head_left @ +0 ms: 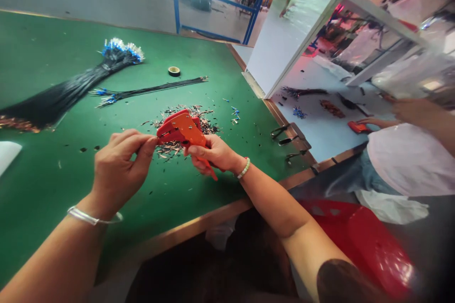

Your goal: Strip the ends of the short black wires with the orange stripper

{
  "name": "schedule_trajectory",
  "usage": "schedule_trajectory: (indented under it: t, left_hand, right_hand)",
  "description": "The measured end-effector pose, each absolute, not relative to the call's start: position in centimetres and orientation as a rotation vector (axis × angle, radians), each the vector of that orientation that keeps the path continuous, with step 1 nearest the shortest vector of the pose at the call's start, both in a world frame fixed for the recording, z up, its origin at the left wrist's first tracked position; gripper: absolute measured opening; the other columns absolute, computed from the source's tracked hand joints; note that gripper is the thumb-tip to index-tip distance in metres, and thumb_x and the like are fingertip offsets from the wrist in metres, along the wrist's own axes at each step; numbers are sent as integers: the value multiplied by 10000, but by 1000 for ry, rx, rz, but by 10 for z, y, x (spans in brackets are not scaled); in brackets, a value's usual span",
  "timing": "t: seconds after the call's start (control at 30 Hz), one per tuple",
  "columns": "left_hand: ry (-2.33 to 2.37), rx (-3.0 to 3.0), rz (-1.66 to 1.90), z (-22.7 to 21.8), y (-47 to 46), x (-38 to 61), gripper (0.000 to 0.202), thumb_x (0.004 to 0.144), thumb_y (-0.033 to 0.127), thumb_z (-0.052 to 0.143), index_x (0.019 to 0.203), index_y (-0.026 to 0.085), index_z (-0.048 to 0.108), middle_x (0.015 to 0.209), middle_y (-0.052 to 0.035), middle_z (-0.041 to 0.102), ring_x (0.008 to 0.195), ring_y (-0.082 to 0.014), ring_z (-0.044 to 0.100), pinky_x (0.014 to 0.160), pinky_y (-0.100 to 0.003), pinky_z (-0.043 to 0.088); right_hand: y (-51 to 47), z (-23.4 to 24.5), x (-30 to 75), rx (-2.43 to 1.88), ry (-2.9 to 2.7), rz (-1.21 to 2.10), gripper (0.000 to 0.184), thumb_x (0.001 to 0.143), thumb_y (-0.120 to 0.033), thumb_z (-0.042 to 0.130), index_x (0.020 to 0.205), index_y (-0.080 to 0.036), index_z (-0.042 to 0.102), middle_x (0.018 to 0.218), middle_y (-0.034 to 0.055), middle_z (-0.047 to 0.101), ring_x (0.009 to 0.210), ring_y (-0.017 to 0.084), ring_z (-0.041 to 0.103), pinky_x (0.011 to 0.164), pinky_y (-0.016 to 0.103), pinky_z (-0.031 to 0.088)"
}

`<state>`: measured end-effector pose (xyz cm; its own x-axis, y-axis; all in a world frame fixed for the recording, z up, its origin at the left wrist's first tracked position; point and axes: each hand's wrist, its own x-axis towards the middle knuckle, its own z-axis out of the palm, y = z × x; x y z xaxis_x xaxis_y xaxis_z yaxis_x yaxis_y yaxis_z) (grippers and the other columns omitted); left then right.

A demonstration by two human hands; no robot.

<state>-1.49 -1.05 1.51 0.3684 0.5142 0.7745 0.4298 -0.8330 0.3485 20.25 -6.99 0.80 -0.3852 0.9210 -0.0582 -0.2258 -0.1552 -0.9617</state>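
My right hand (pixel 213 153) grips the handles of an orange and red crimping tool (pixel 182 131) held above the green table (pixel 42 170). My left hand (pixel 119 168) is pinched, thumb and fingers pressed together right at the tool's jaw; what it holds is too small to make out. Under the tool lies a pile of small metal terminals and wire scraps (pixel 204 120).
A thick bundle of black wires with blue-tipped ends (pixel 71 87) lies at the left. A thinner wire bundle (pixel 152 88) and a small tape roll (pixel 174 71) lie further back. A co-worker in a white top (pixel 408 160) sits at the right beside a white bench (pixel 320 127).
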Motion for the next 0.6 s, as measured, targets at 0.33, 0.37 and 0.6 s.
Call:
schedule_trajectory:
  t: [0.33, 0.37, 0.6]
  left_hand:
    - [957, 2368, 1636, 15, -7, -17, 63, 865, 187, 668, 890, 177, 725, 796, -7, 700, 698, -97, 606, 710, -243, 449]
    - [971, 2368, 1649, 15, -7, -16, 66, 863, 183, 669, 897, 183, 727, 800, -5, 702, 701, -98, 610, 715, -244, 452]
    - [1007, 2444, 1555, 12, -9, -15, 81, 881, 175, 629, 909, 174, 705, 782, 1, 659, 654, -82, 590, 635, -199, 463]
  right_hand:
    - [-74, 37, 237, -1097, -1600, 1424, 541, 955, -616, 405, 1080, -125, 594, 910, 82, 639, 722, 145, 597, 657, 299, 499]
    - [-76, 40, 239, -1174, -1743, 1295, 494, 958, -580, 434, 1053, -130, 615, 906, 72, 635, 728, 140, 578, 669, 293, 476]
    - [-86, 26, 216, -1382, -2569, 579, 301, 737, -427, 784, 854, -166, 690, 859, 51, 620, 802, 180, 535, 755, 317, 404]
